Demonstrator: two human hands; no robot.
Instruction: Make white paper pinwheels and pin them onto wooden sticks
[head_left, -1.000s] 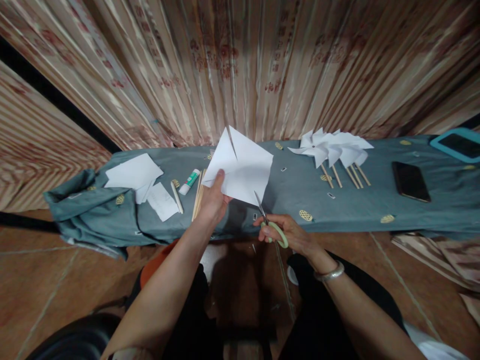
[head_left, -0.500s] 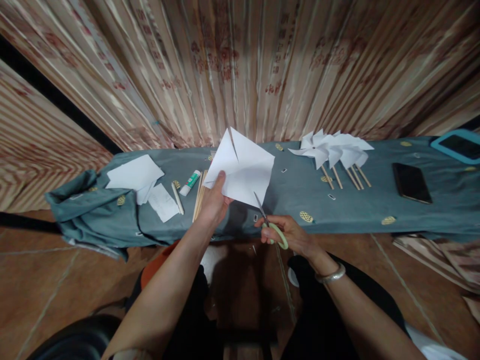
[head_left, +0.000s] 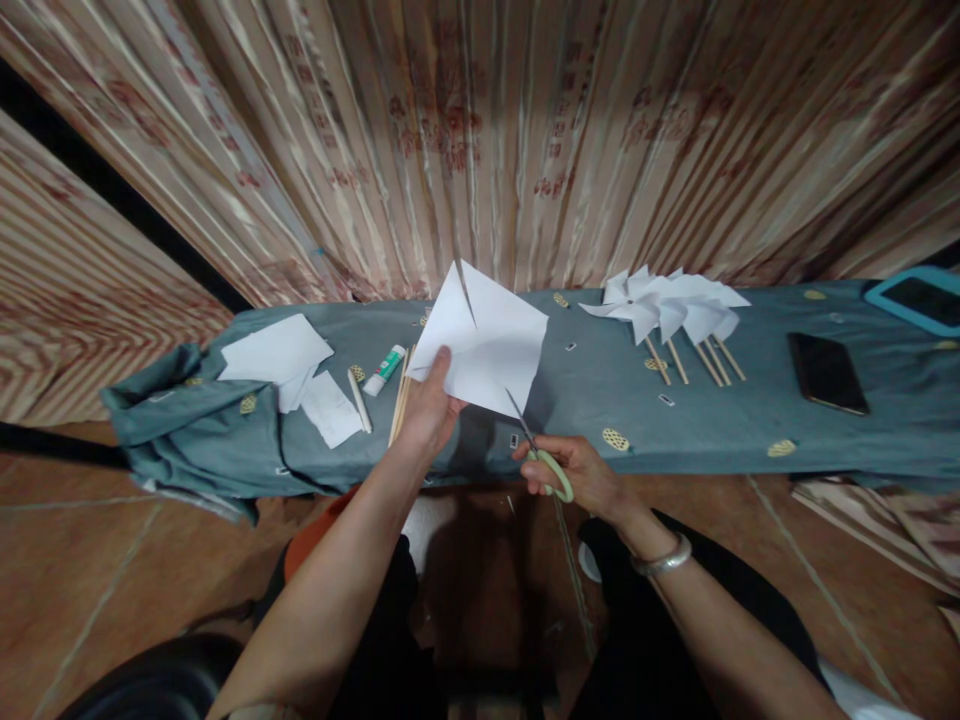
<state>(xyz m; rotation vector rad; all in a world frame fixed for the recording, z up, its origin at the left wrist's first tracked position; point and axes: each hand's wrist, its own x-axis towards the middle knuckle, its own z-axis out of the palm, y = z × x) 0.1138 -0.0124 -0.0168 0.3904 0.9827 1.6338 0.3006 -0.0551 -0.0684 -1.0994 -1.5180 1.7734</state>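
A square sheet of white paper (head_left: 495, 345) is pinched in my left hand (head_left: 433, 405), thumb on top, with a long slit running inward from its far corner. My right hand (head_left: 574, 475) grips green-handled scissors (head_left: 553, 472). Their blades lie at the sheet's near corner, pointing toward its middle. Under my left hand's side of the sheet lie several thin wooden sticks (head_left: 400, 400). A glue stick (head_left: 386, 369) and a white pen-like stick (head_left: 360, 400) rest just left of these.
White paper sheets (head_left: 274, 350) and a smaller marked paper (head_left: 330, 410) lie on the left of the cloth-covered table (head_left: 480, 460). Paper pinwheels (head_left: 675, 305) on sticks lie right of centre. Further right are a dark phone (head_left: 826, 372) and a blue-framed device (head_left: 919, 300). A pleated curtain (head_left: 480, 130) hangs behind.
The whole view has shifted slightly. The scissors' handles look a little closer together, with the blades still at the near corner. Both hands keep their holds.
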